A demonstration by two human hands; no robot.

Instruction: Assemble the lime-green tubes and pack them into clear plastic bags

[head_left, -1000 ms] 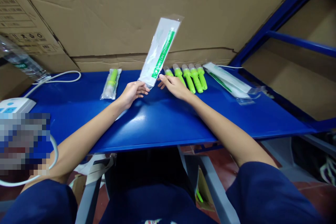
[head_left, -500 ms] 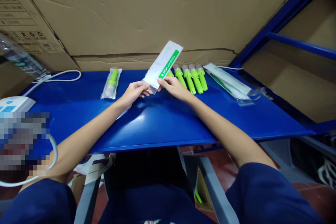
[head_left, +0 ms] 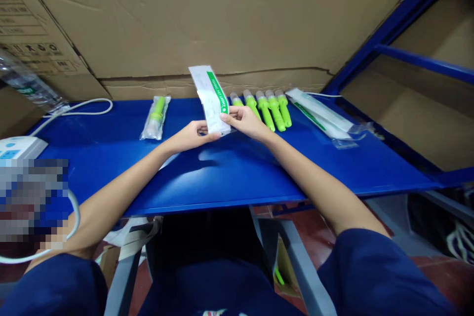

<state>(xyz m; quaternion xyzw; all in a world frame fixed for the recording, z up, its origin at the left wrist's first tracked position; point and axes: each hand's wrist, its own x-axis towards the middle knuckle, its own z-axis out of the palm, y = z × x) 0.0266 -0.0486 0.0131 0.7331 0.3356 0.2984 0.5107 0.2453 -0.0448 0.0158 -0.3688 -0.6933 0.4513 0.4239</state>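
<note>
A white plastic packaging bag with a green strip reading "fishing net light" is held up over the table, leaning left at its top. My left hand pinches its lower end, thumb across the front. Gripping the lower right edge is my right hand, thumb on the front and fingers behind. Just beyond my right hand lie several lime-green fishing net lights with clear caps, in a row. One more green light, sealed in a clear bag, rests to the left of my left hand.
More flat white bags lie on the right of the blue table. A white power strip with a cable and a plastic bottle are at the left. Cardboard stands behind; a blue metal frame rises at the right.
The bag has swung from leaning right to leaning left. My left hand has shifted its hold along the bag's lower end, its thumb now across the front.
</note>
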